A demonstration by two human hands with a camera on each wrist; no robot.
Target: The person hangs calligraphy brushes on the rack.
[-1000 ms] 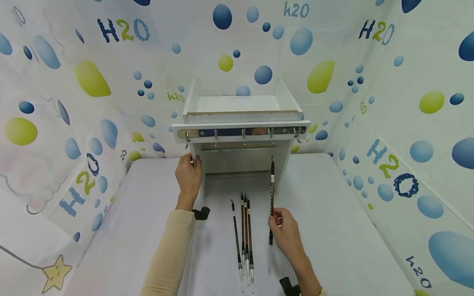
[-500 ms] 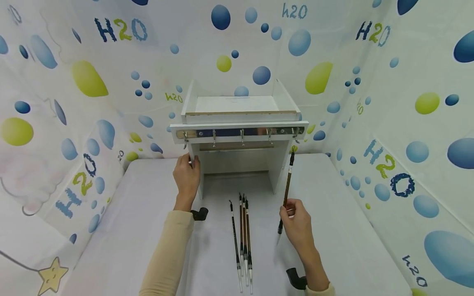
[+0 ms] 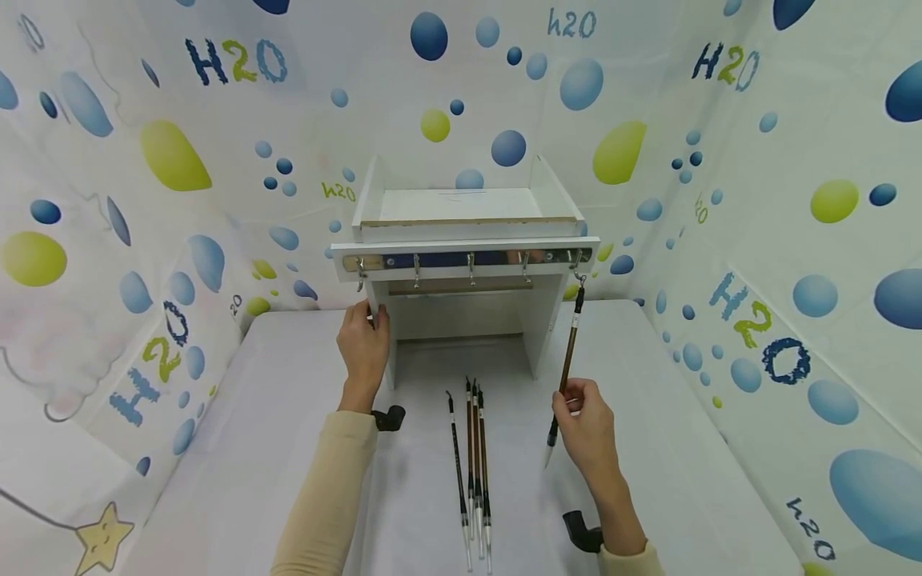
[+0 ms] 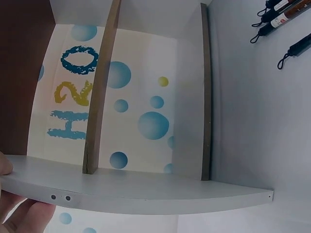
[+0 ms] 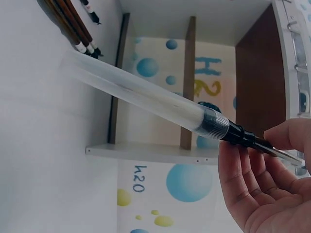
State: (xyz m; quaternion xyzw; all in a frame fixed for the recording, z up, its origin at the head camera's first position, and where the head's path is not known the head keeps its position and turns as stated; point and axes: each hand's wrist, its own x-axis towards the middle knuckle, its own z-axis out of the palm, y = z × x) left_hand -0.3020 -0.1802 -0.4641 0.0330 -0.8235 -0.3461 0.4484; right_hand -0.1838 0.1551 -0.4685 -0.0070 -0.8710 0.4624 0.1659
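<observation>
**Pinched brush met the end hook**

Pinching the brown handle of a calligraphy brush between thumb and fingertips, the right hand held it nearly upright, capped tip down and loop end up. Its clear cap jutted out past the fingers in the wrist view. Above the grip, the brush's cord loop sat right at the rightmost hook of the metal hook rail on the front of the white rack; whether the loop had actually caught could not be told at that size.

Across from the grip, the left hand wrapped its fingers around the rack's left side panel, seemingly steadying it. Four more brushes lay side by side on the white table, between the two hands and just beside the held one. The other four hooks, away to the left of the grip, hung bare.

Judging by this, the step in hand was hanging the first brush. The next move would call for seating the loop over the hook's curl, then easing the pinch so the brush hung free without swinging off.
</observation>
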